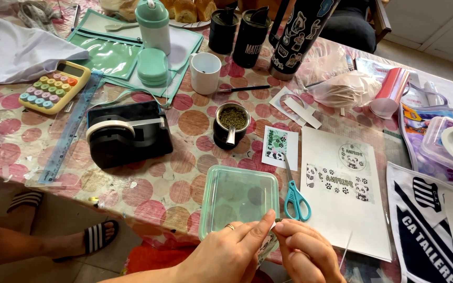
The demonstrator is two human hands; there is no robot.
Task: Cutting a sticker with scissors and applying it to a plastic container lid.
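Note:
My left hand [226, 251] and my right hand [306, 252] meet at the near table edge, both pinching a small printed paper cutout [267, 245] between thumbs and fingertips. A ring sits on a left finger. Just beyond the hands lies a clear green plastic lid [239, 198]. Teal-handled scissors [294, 196] rest to its right, blades pointing away. A white sheet [344, 191] printed with panda stickers lies beside the scissors, and a small panda sticker card [279, 147] sits above them.
A black tape dispenser [127, 133], a mate cup with a metal straw [232, 123], a white mug [205, 72], a pastel calculator [54, 86], a blue ruler [69, 133] and dark tumblers [297, 36] crowd the dotted tablecloth [153, 188]. Sandalled feet [93, 238] show below left.

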